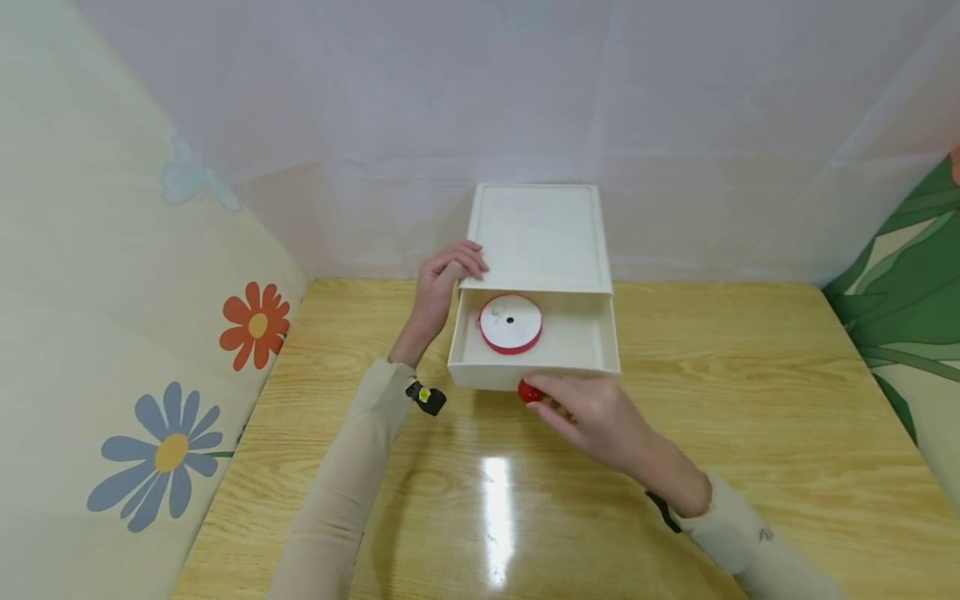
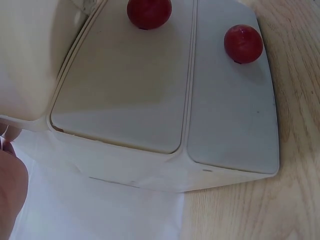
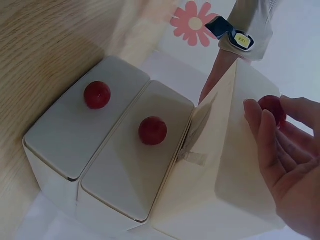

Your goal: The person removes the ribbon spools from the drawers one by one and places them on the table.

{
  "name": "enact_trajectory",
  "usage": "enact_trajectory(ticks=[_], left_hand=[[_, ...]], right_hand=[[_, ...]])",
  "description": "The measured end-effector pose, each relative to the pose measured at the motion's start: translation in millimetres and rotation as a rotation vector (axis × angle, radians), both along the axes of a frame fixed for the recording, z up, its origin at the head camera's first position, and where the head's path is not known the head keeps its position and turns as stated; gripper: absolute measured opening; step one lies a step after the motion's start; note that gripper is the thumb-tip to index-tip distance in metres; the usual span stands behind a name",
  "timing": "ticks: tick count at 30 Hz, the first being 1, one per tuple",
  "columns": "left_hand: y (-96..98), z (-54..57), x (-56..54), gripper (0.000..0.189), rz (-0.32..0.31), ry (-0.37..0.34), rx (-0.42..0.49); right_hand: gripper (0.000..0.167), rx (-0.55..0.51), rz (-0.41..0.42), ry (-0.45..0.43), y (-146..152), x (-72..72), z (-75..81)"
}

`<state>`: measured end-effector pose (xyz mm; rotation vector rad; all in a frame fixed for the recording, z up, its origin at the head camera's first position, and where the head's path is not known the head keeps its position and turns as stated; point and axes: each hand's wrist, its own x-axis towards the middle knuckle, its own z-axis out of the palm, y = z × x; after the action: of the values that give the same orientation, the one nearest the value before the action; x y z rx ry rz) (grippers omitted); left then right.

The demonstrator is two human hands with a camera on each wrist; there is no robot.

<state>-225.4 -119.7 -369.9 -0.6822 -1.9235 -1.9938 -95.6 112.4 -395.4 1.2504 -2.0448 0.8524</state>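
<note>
A white drawer cabinet (image 1: 538,237) stands against the back, its top drawer (image 1: 577,333) pulled out. Inside that drawer, toward the left, lies a spool of red ribbon (image 1: 512,323) with a white face. My right hand (image 1: 596,412) pinches the round red knob (image 1: 529,392) on the drawer front between thumb and fingers. My left hand (image 1: 450,271) rests its fingers on the cabinet's top at the left front edge. In the right wrist view, two lower drawers sit closed, each with a red knob (image 3: 153,131).
The cabinet stands on a glossy wood-grain table (image 1: 712,358). A white cloth (image 1: 375,200) hangs close behind it. Walls with printed flowers (image 1: 255,325) flank the table. The pulled-out drawer overhangs the lower drawers.
</note>
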Motion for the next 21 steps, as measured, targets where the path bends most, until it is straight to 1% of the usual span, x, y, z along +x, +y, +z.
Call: enact_trajectory(ticks=[5, 7, 12, 16, 21], left_hand=[[-0.8, 0.5, 0.0, 0.024, 0.001, 0.003, -0.007], [-1.2, -3.2, -3.3, 0.022, 0.001, 0.008, -0.004], [-3.5, -17.9, -15.4, 0.022, 0.007, 0.016, 0.0], [-5.2, -22.4, -18.6, 0.024, 0.005, 0.029, 0.0], [-6.5, -25.6, -20.1, 0.024, -0.01, 0.063, 0.011]], right_hand=[[0.036, 0.018, -0.013, 0.038, -2.1, 7.1, 3.7], [0.036, 0.02, -0.013, 0.041, -2.6, 9.9, 4.7], [0.036, 0.025, -0.001, 0.036, -2.6, 15.1, 5.1], [0.037, 0.03, 0.001, 0.035, -2.5, 17.6, 3.7], [0.037, 0.038, -0.007, 0.04, -2.5, 20.0, 1.3]])
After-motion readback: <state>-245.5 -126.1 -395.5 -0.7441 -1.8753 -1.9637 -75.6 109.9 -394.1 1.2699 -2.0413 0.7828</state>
